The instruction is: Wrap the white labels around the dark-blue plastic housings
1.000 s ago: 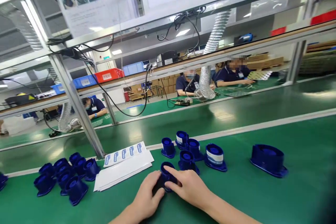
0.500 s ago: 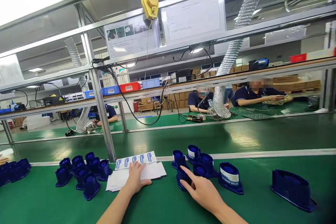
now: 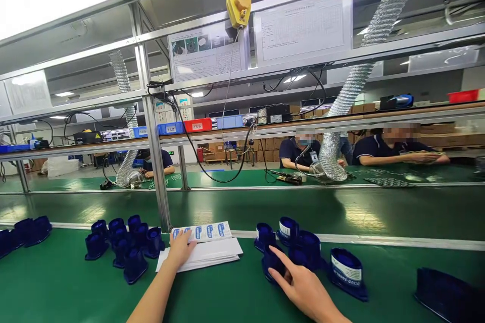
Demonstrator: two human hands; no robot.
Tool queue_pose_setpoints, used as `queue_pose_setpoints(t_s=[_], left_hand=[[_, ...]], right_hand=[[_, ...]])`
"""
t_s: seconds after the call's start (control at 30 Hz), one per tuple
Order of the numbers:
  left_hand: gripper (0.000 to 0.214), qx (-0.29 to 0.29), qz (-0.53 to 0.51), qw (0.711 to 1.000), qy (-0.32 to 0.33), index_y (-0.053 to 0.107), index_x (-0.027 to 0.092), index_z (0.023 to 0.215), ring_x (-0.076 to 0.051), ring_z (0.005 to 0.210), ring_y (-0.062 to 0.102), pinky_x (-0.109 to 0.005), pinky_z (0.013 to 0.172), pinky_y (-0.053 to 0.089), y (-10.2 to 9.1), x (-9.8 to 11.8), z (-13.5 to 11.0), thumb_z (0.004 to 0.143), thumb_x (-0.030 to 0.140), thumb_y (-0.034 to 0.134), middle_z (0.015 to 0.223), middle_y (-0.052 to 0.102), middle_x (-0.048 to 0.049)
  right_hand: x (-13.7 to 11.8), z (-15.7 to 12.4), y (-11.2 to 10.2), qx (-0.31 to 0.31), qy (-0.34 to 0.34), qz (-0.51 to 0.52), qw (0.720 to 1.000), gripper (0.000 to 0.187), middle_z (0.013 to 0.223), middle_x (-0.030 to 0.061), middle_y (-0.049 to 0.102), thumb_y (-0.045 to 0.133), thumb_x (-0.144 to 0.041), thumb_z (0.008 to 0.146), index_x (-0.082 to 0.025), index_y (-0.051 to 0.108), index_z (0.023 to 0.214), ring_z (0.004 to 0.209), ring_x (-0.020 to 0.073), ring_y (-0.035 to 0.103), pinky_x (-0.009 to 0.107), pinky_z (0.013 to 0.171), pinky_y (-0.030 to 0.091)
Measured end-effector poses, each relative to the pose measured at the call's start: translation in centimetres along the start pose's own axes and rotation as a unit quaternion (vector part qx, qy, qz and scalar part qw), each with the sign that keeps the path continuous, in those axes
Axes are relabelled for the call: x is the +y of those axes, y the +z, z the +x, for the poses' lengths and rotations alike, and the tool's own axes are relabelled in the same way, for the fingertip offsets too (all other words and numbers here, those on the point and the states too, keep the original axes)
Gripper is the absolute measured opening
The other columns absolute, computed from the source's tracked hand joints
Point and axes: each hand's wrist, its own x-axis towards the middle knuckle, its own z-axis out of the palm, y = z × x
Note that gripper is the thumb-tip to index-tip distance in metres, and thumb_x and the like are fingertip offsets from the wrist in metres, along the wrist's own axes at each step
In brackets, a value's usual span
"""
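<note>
My left hand rests with fingers spread on a sheet of blue-and-white labels and the stack of white paper below it. My right hand has its index finger and thumb around a dark blue plastic housing; the other fingers are curled. The far side of that housing is hidden from me. Just behind it stand several similar blue housings, one with a white label round its side. To the right of my hand is another labelled housing.
On the left of the green bench stands a group of blue housings, with more at the far left. A dark blue piece lies far right. A metal post rises behind the papers. Co-workers sit across the line.
The whole view has shifted, so most things appear further right. My left hand has moved leftward over the papers, onto the left end of the label sheet. My right hand stays at the same housing.
</note>
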Motion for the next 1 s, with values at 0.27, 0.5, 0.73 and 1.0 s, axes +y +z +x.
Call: queue_pose_setpoints(t_s=[0.27, 0.5, 0.73, 1.0], left_hand=[[0.043, -0.005, 0.005, 1.0, -0.019, 0.064, 0.018, 0.137, -0.035, 0.148, 0.048, -0.066, 0.127, 0.028, 0.0, 0.5, 0.4, 0.101, 0.041, 0.07, 0.149, 0.061, -0.0123], [0.025, 0.013, 0.014, 0.999, 0.027, 0.074, 0.02, 0.121, -0.03, 0.146, 0.052, -0.064, 0.131, 0.018, 0.4, 0.6, 0.4, 0.104, 0.032, 0.06, 0.134, 0.073, -0.0096], [0.038, 0.087, 0.001, 0.991, 0.1, 0.075, 0.022, 0.093, -0.027, 0.115, 0.072, -0.063, 0.129, 0.021, 1.9, -0.2, 1.0, 0.101, 0.017, 0.039, 0.111, 0.081, -0.0075], [0.035, 0.212, -0.031, 0.954, 0.208, 0.076, 0.025, 0.091, -0.028, 0.089, 0.077, -0.048, 0.103, 0.059, 3.6, -2.5, 3.0, 0.1, 0.031, 0.043, 0.091, 0.08, -0.0088]], right_hand=[[0.1, -0.2, 1.0, 0.027, 0.011, 0.012, 1.0, 0.06, 0.06, -0.0026, 0.067, 0.046, -0.047, 0.097, -0.026, 0.059, 0.152, 0.057, 0.0244, 0.067, 0.033, 0.06, 0.045], [0.0, -0.4, -0.2, -0.038, 0.032, 0.034, 0.998, 0.065, 0.072, -0.0001, 0.071, 0.051, -0.042, 0.095, -0.026, 0.052, 0.159, 0.072, 0.0242, 0.071, 0.032, 0.066, 0.049], [-1.0, -0.3, -1.5, -0.145, 0.055, 0.033, 0.987, 0.085, 0.083, 0.0025, 0.079, 0.061, -0.028, 0.088, -0.02, 0.033, 0.169, 0.079, 0.0247, 0.073, 0.031, 0.073, 0.052], [-1.3, 0.0, -2.3, -0.18, 0.065, 0.067, 0.979, 0.095, 0.086, 0.0038, 0.083, 0.063, -0.018, 0.081, -0.02, 0.029, 0.17, 0.081, 0.0251, 0.078, 0.03, 0.074, 0.053]])
